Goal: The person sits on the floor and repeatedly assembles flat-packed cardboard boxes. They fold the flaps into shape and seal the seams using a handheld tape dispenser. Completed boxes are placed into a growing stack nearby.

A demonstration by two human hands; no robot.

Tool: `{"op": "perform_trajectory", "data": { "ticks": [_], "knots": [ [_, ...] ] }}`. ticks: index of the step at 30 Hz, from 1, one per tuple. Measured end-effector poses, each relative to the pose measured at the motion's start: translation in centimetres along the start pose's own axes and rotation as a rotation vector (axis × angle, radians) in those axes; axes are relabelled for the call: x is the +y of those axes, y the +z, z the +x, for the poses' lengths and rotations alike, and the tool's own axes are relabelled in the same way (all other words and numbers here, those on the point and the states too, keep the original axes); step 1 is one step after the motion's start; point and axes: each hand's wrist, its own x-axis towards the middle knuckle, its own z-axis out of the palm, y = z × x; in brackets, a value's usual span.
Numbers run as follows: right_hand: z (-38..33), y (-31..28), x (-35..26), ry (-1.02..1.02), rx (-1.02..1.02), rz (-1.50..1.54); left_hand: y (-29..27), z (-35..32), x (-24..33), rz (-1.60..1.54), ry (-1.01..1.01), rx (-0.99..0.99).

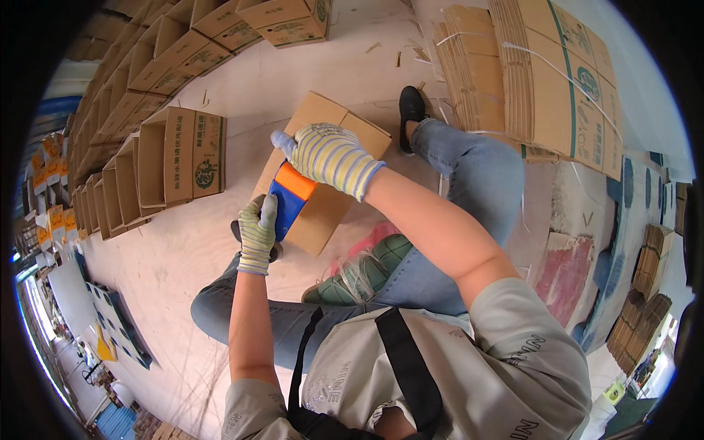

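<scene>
A brown cardboard box [323,220] sits at an angle on the floor between my legs. Against it is a boxy blue and orange tool [290,205], whose exact kind I cannot make out. My left hand [257,233], in a striped knit glove, closes on the blue end with the thumb along its edge. In a matching glove, my right hand [334,155] wraps over the orange end, above the box's upper part. Its fingers are curled and their undersides are hidden.
Open cartons [180,158] stand in rows at the left and far left. Strapped stacks of flat cardboard [565,81] lie at the far right. Beneath me is a green cushion [363,275] wrapped in clear film. Small brown scraps [398,59] dot the floor.
</scene>
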Motion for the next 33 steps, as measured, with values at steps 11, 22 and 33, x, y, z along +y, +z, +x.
{"op": "perform_trajectory", "data": {
  "ticks": [11, 22, 33],
  "knots": [
    [10.3, -3.1, 11.9, -0.035, 0.371, -0.287, 2.0, 2.3, 2.6, 0.039, -0.142, -0.032],
    [19.4, 4.9, 20.6, 0.24, -0.079, -0.317, 3.8, 4.3, 7.2, 0.286, -0.199, -0.092],
    [17.9, 6.0, 17.8, 0.235, -0.026, 0.169, 4.0, 4.1, 6.4, 0.232, -0.233, -0.071]
  ]
}}
